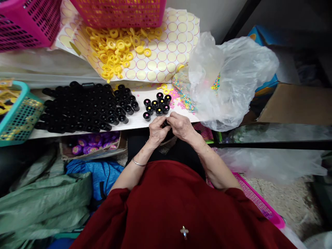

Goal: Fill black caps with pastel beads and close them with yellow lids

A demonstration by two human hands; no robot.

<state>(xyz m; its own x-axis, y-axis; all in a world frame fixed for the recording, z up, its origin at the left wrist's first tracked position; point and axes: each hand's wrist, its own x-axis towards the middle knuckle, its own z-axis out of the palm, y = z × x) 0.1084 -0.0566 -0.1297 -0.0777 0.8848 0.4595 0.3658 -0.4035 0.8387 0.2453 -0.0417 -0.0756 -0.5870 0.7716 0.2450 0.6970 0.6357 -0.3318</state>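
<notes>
My left hand (157, 131) and my right hand (181, 126) meet at the front edge of the white shelf (135, 121), fingers pinched together around a small black cap (166, 122) that shows between them. Just beyond the hands stands a small cluster of black caps with coloured beads in them (157, 105). To their left lies a large bed of empty black caps (83, 107). Loose pastel beads (185, 98) are scattered to the right, spilling from a clear plastic bag (233, 79).
Yellow plastic rings (118, 48) are heaped on a sheet of round stickers (166, 58). Pink baskets (26, 20) stand at the back, a teal basket (15, 117) at the left. Purple caps in a box (90, 143) and green and blue sacks lie below the shelf.
</notes>
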